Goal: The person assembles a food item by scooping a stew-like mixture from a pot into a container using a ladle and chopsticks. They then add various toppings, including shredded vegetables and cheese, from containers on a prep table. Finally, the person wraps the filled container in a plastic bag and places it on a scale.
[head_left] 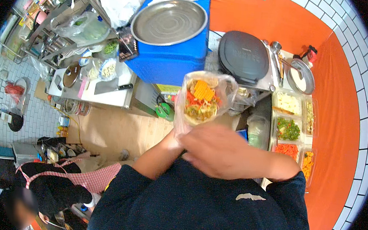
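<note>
At far left a co-worker in a checked apron bends low; above that person, a cleaver lies on the counter. Next, a round metal tray rests on a blue box. My left hand meets the lower end of a clear bag, its fingers too hidden to tell their grip. In the bag, raised before me, sits a filled flatbread with an orange lattice piece on top. My right hand, blurred, crosses just below; I cannot tell whether it grips. Rightward stand a black griddle and containers of chopped greens and orange-red shreds.
</note>
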Available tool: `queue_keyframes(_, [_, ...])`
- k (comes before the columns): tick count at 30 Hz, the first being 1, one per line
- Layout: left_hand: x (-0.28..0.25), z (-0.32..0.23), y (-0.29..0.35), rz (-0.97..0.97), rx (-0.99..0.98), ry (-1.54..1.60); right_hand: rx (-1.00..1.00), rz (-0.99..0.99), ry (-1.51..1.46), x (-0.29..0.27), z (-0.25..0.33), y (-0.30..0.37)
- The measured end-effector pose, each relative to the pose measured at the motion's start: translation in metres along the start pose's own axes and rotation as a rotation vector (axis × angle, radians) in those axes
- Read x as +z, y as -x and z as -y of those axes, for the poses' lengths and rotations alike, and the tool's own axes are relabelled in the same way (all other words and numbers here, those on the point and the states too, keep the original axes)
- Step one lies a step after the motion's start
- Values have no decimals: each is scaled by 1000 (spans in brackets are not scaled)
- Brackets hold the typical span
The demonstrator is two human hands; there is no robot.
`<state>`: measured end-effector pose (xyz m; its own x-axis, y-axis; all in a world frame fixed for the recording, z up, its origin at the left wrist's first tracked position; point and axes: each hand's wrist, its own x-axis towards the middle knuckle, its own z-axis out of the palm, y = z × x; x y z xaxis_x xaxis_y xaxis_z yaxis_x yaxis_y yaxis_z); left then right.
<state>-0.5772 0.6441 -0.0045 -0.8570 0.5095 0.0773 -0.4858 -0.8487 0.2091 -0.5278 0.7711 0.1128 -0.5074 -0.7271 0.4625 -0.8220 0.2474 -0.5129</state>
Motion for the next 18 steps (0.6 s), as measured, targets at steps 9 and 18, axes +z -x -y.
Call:
queue_keyframes(9, [2,-95,15,-268,-95,298,559,-211,-162,13,-172,-108])
queue_keyframes(18, [11,-122,-27,23,187,263,331,4,429,14,-265,-153])
